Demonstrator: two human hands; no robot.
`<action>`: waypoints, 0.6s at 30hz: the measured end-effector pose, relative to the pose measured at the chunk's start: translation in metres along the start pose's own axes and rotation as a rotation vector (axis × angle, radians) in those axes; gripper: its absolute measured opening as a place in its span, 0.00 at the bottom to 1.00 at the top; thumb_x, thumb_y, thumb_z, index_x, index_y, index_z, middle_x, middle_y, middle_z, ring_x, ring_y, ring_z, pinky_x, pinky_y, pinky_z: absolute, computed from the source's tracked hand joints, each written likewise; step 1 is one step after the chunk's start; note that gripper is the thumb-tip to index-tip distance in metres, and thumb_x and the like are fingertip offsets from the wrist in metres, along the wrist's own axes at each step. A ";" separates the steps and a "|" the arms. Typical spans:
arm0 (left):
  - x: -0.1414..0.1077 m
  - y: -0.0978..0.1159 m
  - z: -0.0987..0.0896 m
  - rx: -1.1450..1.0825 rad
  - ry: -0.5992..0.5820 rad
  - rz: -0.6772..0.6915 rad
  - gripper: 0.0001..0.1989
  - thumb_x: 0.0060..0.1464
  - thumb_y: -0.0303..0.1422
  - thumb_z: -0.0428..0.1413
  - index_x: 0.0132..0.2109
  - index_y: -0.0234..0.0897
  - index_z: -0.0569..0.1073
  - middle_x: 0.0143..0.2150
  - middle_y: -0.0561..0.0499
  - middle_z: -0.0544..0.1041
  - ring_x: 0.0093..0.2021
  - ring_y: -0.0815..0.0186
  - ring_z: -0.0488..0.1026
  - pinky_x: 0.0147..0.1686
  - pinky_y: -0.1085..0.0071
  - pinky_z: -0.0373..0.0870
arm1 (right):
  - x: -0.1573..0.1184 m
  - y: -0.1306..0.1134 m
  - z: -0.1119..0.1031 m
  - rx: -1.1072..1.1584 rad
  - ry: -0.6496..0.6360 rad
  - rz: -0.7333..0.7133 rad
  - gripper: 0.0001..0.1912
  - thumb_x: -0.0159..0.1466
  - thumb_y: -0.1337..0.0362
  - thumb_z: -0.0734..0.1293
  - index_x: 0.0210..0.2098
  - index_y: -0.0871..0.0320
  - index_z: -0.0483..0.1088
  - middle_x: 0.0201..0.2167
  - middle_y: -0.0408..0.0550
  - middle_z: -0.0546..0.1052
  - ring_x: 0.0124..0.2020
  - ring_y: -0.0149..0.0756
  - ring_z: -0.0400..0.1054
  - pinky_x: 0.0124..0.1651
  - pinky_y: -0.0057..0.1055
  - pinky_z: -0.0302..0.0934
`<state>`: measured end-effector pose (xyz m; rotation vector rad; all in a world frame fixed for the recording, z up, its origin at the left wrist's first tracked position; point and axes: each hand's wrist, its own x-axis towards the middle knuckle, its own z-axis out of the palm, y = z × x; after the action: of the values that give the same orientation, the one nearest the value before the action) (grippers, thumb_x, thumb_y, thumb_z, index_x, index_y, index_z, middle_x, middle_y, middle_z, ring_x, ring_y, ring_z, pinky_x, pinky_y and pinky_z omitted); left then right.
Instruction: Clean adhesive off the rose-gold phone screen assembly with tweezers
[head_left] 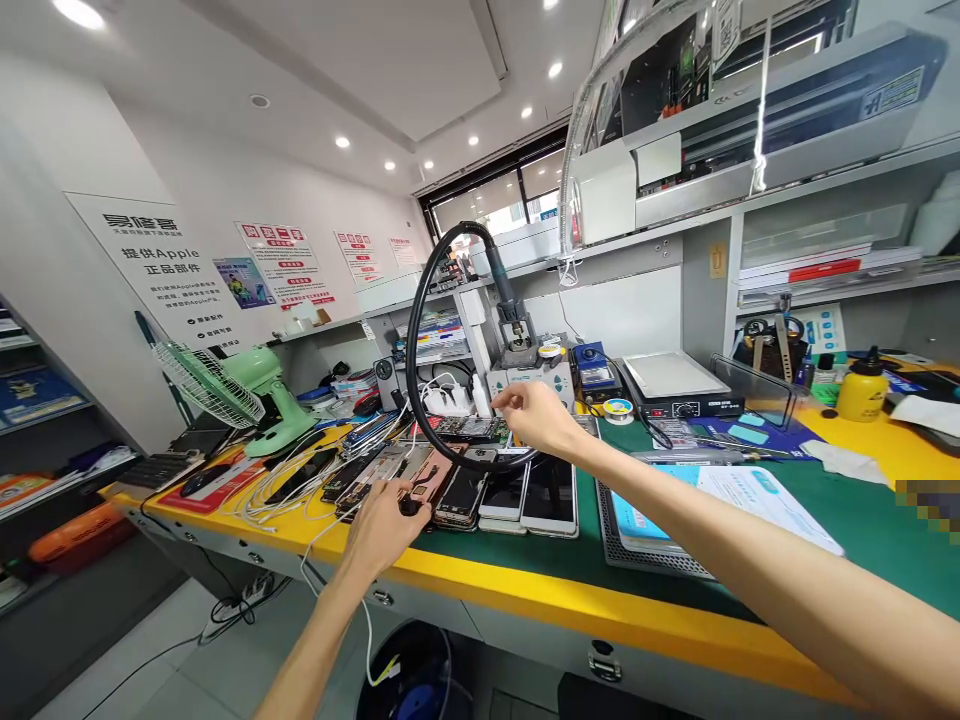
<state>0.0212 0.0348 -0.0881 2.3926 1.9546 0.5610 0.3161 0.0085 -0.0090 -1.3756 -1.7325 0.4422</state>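
My left hand (384, 528) is low over the rows of phones at the bench's front edge. Its fingers are curled around a small dark piece (409, 505) whose kind I cannot make out. Beside it lie a pinkish opened phone housing (433, 478), a dark-screened phone (459, 495) and a white-framed phone (551, 497). My right hand (538, 412) reaches further back, thumb and forefinger pinched together. Whatever sits in that pinch is too small to name. Just left of those fingertips stands a white bottle (480, 396). Opened phone boards (472, 428) lie below the hand.
A black hose (414, 350) loops from the hot-air handle (501, 280) down between my hands. White cables (274, 490) and a green fan (262, 395) occupy the left. Rightward are a flat heating plate (675, 385), a blue-and-white packet (727, 505) and a yellow bottle (862, 388).
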 end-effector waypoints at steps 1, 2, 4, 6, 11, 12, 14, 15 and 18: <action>0.001 0.000 0.001 -0.018 0.008 -0.014 0.19 0.63 0.41 0.58 0.56 0.36 0.72 0.56 0.43 0.74 0.52 0.56 0.74 0.49 0.53 0.74 | -0.005 -0.002 -0.003 0.017 0.003 -0.003 0.12 0.72 0.59 0.68 0.45 0.63 0.74 0.39 0.47 0.77 0.38 0.36 0.74 0.43 0.36 0.71; 0.002 -0.001 0.002 -0.037 0.016 -0.025 0.20 0.62 0.41 0.58 0.57 0.36 0.71 0.57 0.42 0.73 0.53 0.55 0.73 0.50 0.52 0.73 | -0.010 -0.004 -0.005 0.032 0.003 -0.006 0.11 0.72 0.59 0.68 0.44 0.63 0.74 0.38 0.47 0.77 0.37 0.36 0.73 0.43 0.35 0.71; 0.003 -0.001 0.003 -0.074 0.027 -0.044 0.20 0.62 0.40 0.58 0.58 0.36 0.71 0.59 0.42 0.72 0.55 0.54 0.72 0.52 0.50 0.72 | -0.020 -0.009 -0.008 0.060 -0.001 -0.012 0.10 0.71 0.60 0.68 0.43 0.63 0.74 0.37 0.46 0.77 0.36 0.35 0.73 0.42 0.34 0.70; 0.004 -0.001 0.002 -0.110 0.024 -0.071 0.21 0.62 0.41 0.58 0.59 0.36 0.70 0.58 0.42 0.73 0.55 0.53 0.73 0.53 0.50 0.72 | -0.029 -0.013 -0.009 0.083 -0.011 -0.019 0.08 0.71 0.63 0.69 0.42 0.63 0.75 0.36 0.45 0.77 0.35 0.34 0.73 0.42 0.34 0.70; 0.008 -0.004 -0.003 -0.217 -0.063 -0.158 0.20 0.62 0.40 0.58 0.57 0.36 0.71 0.55 0.43 0.74 0.51 0.56 0.75 0.49 0.54 0.75 | -0.042 -0.020 -0.007 0.129 -0.072 -0.040 0.04 0.69 0.67 0.69 0.39 0.62 0.76 0.34 0.44 0.78 0.35 0.34 0.73 0.42 0.33 0.68; 0.010 -0.004 -0.004 -0.239 -0.081 -0.177 0.19 0.63 0.39 0.58 0.57 0.36 0.71 0.55 0.43 0.75 0.50 0.56 0.75 0.48 0.54 0.75 | -0.043 -0.021 -0.006 0.135 -0.082 -0.042 0.04 0.69 0.68 0.70 0.38 0.62 0.76 0.34 0.45 0.78 0.35 0.34 0.73 0.42 0.33 0.68; 0.014 -0.006 -0.006 -0.281 -0.106 -0.216 0.19 0.63 0.39 0.58 0.57 0.36 0.71 0.55 0.43 0.75 0.49 0.57 0.76 0.48 0.54 0.75 | -0.045 -0.021 -0.003 0.146 -0.095 -0.046 0.04 0.68 0.68 0.70 0.38 0.62 0.76 0.35 0.45 0.78 0.35 0.34 0.73 0.40 0.32 0.67; 0.016 -0.007 -0.007 -0.301 -0.113 -0.235 0.19 0.63 0.39 0.58 0.57 0.36 0.71 0.55 0.44 0.75 0.49 0.57 0.76 0.47 0.55 0.76 | -0.046 -0.021 -0.003 0.151 -0.101 -0.047 0.03 0.68 0.68 0.70 0.38 0.62 0.76 0.34 0.45 0.78 0.35 0.34 0.72 0.40 0.31 0.67; 0.020 -0.008 -0.015 -0.357 -0.131 -0.278 0.19 0.63 0.39 0.58 0.58 0.36 0.71 0.55 0.44 0.75 0.49 0.57 0.76 0.47 0.55 0.76 | -0.049 -0.020 -0.002 0.165 -0.119 -0.045 0.03 0.67 0.70 0.69 0.38 0.63 0.77 0.32 0.44 0.78 0.32 0.33 0.71 0.36 0.29 0.65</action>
<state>0.0132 0.0520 -0.0704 1.8627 1.8961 0.6553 0.3064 -0.0434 -0.0134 -1.2113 -1.7761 0.6385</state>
